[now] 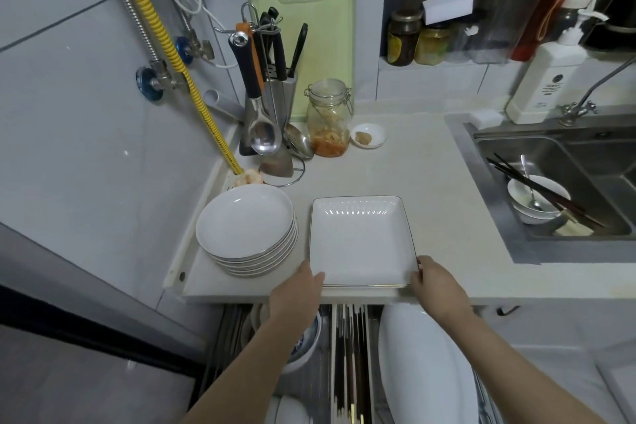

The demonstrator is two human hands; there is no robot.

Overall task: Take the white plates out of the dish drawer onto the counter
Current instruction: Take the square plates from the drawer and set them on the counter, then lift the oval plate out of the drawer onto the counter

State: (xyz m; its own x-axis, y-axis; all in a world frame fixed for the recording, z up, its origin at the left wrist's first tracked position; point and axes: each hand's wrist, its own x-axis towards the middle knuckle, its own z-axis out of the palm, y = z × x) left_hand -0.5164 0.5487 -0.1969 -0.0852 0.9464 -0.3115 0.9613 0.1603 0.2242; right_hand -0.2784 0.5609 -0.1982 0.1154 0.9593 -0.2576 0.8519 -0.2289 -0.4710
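A white square plate (359, 241) with a thin dark rim lies on the pale counter (430, 162) near its front edge. My left hand (297, 289) grips the plate's near left corner and my right hand (438, 282) grips its near right corner. To the left of it stands a stack of several round white plates (246, 227). Below the counter the dish drawer (351, 361) is pulled out. In it a large white oval plate (423, 365) stands on edge at the right, and a blue-patterned bowl (306, 341) sits under my left forearm.
A utensil rack (272, 89), a glass jar (328, 117), a small white dish (369, 135) and a green cutting board (316, 41) stand at the counter's back. The sink (564, 189) at right holds bowls and chopsticks. Chopsticks fill the drawer's middle slot (349, 372).
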